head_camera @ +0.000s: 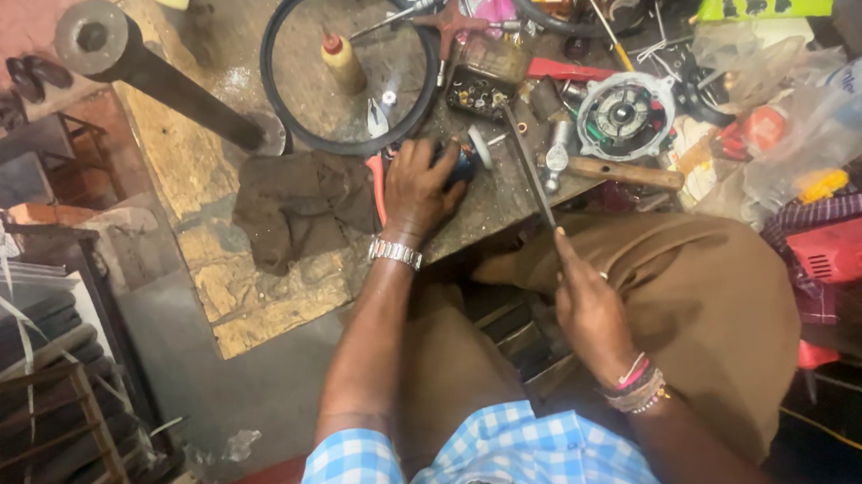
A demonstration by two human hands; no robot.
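Observation:
My left hand [424, 185], with a metal watch on its wrist, is closed over a small dark blue round part [462, 164] on the workbench [479, 209]. A white round piece [480, 145] lies just beside it. My right hand [587, 307], with bead bracelets at the wrist, grips the lower end of a long thin metal file [529, 166]. The file slants up over the bench toward a small tray of metal bits [482, 91].
A black rubber ring [351, 67] encircles a yellow squeeze bottle [342, 62]. A dark rag [299, 205] lies left of my hand. A round motor part [626, 113], a wooden-handled hammer [618, 172], plastic bags and a red power tool [850, 246] crowd the right.

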